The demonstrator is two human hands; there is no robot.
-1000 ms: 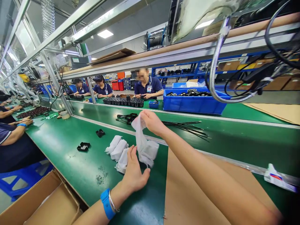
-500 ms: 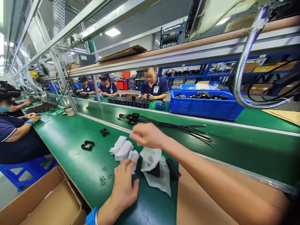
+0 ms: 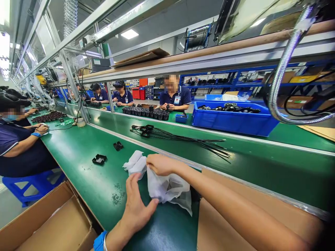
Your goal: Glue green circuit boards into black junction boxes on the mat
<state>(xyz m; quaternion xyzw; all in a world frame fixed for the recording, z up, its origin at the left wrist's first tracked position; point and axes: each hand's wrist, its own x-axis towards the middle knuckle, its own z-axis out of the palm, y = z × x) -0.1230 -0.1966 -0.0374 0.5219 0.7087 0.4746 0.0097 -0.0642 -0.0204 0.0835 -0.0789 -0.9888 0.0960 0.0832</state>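
Observation:
My right hand is closed on the gathered top of a white translucent bag, which hangs down to the green bench. A second, loose translucent bag lies against it on the right, with a dark piece partly hidden behind. My left hand is open, thumb and fingers spread just left of the held bag, apart from it. Beyond my left fingertips rest white wrapped bundles, side by side on the bench.
Two small black plastic housings lie to the left. Black cables stretch across the far strip, before a blue bin of black parts. Cardboard boxes flank the bench. Co-workers sit opposite and at left.
My right hand has come down and now grips a white bag, moved right from the bundles. My left hand has let go of the nearest bundle and spread wider.

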